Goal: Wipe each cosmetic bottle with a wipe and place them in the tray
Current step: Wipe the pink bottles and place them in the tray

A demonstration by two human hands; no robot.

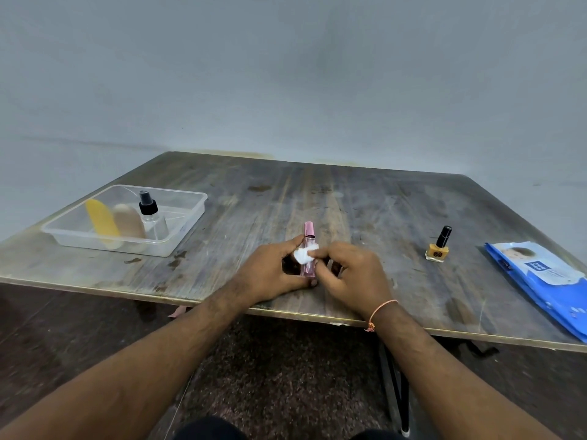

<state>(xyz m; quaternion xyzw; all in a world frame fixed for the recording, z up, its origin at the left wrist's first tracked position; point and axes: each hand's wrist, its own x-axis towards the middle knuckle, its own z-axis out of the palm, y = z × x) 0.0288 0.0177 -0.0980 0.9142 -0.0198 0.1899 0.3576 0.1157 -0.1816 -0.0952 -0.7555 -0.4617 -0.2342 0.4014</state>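
Both our forearms reach up from the bottom of the frame over the table's near edge, our left hand curled around the pink bottle at centre, our right hand pinching the white wipe against it, bare wood between the tray at left and the nail polish at right.

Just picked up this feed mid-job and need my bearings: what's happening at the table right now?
A person is cleaning cosmetic bottles. The left hand grips a slim pink bottle upright near the table's front edge, while the right hand presses a small white wipe against it. Three items already sit in the clear tray at the left: a yellow bottle, a beige bottle and a black-capped spray bottle. An orange nail polish bottle stands on the table at the right, near the blue wipes pack.
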